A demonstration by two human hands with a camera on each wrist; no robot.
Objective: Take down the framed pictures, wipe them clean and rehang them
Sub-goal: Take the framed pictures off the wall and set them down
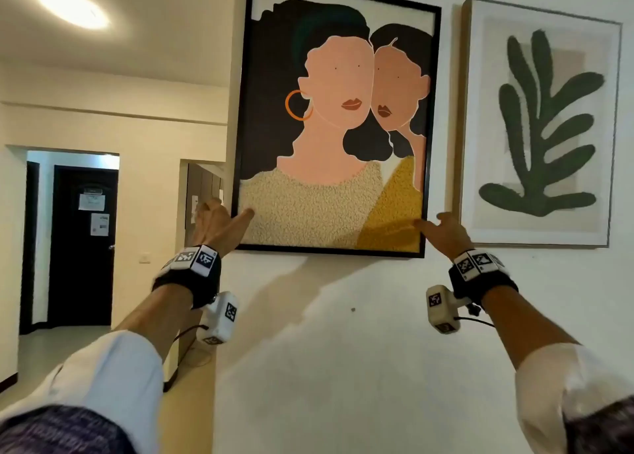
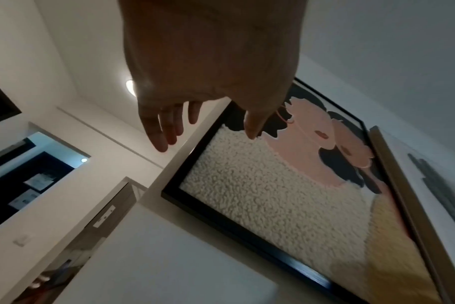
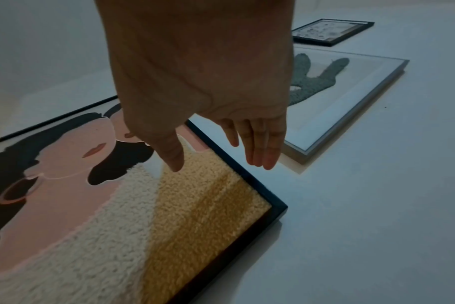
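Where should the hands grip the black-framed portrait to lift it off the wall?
Probably the black-framed portrait by its two side rails near the bottom, left hand from the left, right hand from the right. Both open hands are there, and the narrow gap beside the leaf picture still admits fingers.

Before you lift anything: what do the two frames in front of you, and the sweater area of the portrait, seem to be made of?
Black portrait frame: slim, dark and matte, wood or metal, cannot tell. Leaf print frame: light wood-toned side with a thin pale front edge; it looks silvery in the right wrist view, so possibly metal-faced. Sweater area: nubbly, looped texture like tufted yarn, though it may be printed.
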